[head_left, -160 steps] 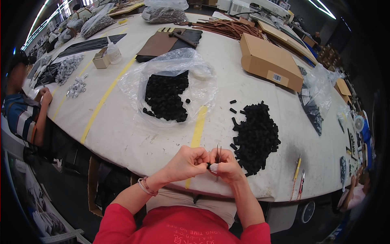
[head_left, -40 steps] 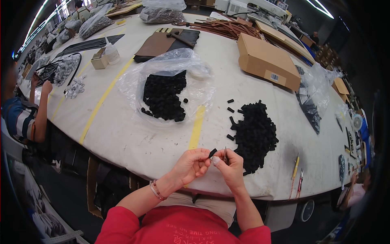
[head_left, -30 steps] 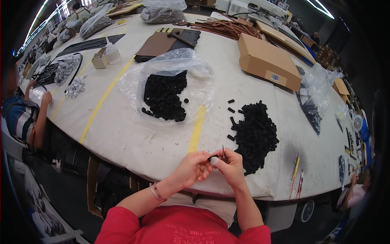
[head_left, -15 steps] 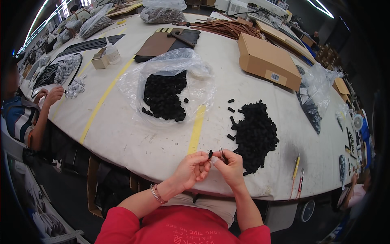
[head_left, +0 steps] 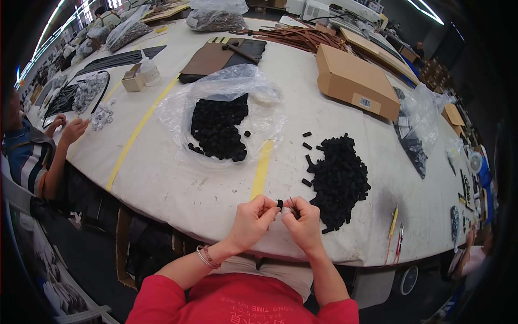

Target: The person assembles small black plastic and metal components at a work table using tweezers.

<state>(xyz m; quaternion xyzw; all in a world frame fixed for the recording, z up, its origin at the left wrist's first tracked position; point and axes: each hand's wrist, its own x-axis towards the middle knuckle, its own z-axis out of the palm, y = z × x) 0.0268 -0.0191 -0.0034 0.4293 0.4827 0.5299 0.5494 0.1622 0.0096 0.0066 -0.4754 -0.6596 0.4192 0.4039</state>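
Observation:
My left hand [head_left: 249, 222] pinches a small black piece [head_left: 280, 203], apparently a short fabric loop, between thumb and fingertips. Close against it, my right hand [head_left: 303, 225] is closed around a thin, dark pointed tool [head_left: 292, 202], whose exact kind is hidden by the fingers. Something whitish covers the right thumb tip. Both hands are just over the table's near edge, with fingertips almost touching. To their right lies a heap of similar black pieces [head_left: 340, 181]. Beyond them, an opened clear plastic bag [head_left: 175, 110] holds many more black pieces [head_left: 216, 129].
A yellow-handled tool [head_left: 394, 221] and a red-handled tool [head_left: 400, 240] lie right on the white table [head_left: 156, 189]. Further back are a cardboard box [head_left: 356, 81], a hammer [head_left: 243, 52] on dark sheets and a clear bottle [head_left: 149, 71]. A co-worker [head_left: 32, 151] sits at left.
My left fingers have closed in, and the black piece now stands more upright between them. My right hand has shifted slightly, still on the pointed tool. The heap is unchanged.

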